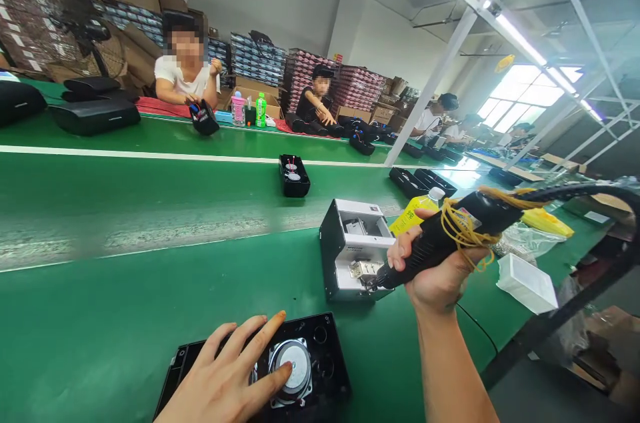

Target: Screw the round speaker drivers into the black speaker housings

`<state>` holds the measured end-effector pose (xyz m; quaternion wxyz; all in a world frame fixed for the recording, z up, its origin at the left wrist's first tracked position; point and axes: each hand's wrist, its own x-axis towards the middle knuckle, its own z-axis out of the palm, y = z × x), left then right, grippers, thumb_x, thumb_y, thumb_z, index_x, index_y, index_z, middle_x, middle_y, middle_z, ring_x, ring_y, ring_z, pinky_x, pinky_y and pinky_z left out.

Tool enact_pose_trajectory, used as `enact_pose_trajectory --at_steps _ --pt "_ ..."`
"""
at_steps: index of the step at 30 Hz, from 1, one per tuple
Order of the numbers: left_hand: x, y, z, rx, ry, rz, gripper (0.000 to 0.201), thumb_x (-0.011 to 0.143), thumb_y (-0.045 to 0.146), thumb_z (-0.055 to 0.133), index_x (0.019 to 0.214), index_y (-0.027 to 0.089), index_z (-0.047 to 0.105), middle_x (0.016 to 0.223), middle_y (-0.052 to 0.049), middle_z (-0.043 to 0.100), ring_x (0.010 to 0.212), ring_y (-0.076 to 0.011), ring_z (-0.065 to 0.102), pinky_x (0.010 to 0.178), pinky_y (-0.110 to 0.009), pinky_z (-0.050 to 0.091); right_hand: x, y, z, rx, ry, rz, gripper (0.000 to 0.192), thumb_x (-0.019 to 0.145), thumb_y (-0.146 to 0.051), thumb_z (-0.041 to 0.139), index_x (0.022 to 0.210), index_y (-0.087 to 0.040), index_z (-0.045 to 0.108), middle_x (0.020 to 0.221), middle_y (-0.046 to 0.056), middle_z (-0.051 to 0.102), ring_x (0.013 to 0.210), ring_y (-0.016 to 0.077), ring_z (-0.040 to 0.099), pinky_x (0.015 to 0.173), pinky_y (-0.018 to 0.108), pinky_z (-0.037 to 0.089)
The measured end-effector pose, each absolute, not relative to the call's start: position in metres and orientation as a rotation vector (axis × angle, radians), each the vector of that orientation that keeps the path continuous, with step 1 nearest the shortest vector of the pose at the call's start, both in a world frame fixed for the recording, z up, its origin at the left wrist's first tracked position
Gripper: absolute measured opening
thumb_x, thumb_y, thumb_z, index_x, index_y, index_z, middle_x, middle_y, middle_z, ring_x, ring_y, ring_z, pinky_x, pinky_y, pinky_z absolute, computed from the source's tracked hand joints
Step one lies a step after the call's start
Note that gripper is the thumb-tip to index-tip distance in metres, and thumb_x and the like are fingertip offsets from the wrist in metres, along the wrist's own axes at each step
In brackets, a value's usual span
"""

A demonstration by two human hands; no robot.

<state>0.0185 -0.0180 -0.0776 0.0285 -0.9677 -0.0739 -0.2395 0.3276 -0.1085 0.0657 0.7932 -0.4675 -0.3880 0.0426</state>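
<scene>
My left hand point(235, 369) lies spread over a black speaker housing point(334, 349) at the front of the bench, its thumb on the round silver speaker driver point(294, 369). Wrapped in yellow cord, a black electric screwdriver point(430, 246) is in my right hand point(440, 276), with the fingers closed round its body. It tilts down to the left, and its tip is at the metal outlet of a white and black screw feeder point(335, 256). Whether a screw sits on the tip is too small to tell.
Behind the feeder stands a yellow-labelled bottle point(413, 213). To the right are a white plastic tray point(527, 283) and a clear bag point(525, 239). Another open housing point(294, 176) lies on the conveyor belt point(150, 193). Several people work across the line; a cable hangs at right.
</scene>
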Motion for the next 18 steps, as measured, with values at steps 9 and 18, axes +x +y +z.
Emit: enact_pose_trajectory --at_steps 9,18 --pt "0.021 -0.043 -0.043 -3.169 -0.525 -0.542 0.077 0.060 0.028 0.097 0.131 0.042 0.070 0.170 -0.009 0.047 0.143 -0.0424 0.053 0.113 -0.064 0.043 0.307 -0.147 0.079 -0.871 -0.858 0.186 0.071 0.082 -0.090 0.062 0.116 -0.029 0.074 0.053 -0.008 0.053 0.031 0.0110 0.036 0.032 0.023 0.033" --pt "0.019 -0.032 -0.028 -3.209 -0.358 -0.530 0.071 0.069 0.025 0.083 0.137 0.039 0.068 0.166 -0.010 0.052 0.136 -0.0428 0.060 0.104 -0.063 0.051 0.258 -0.162 0.061 -0.761 -0.873 0.372 0.063 0.092 -0.085 0.059 0.123 -0.034 0.076 0.055 -0.008 0.053 0.029 0.0072 0.033 0.031 0.022 0.032"
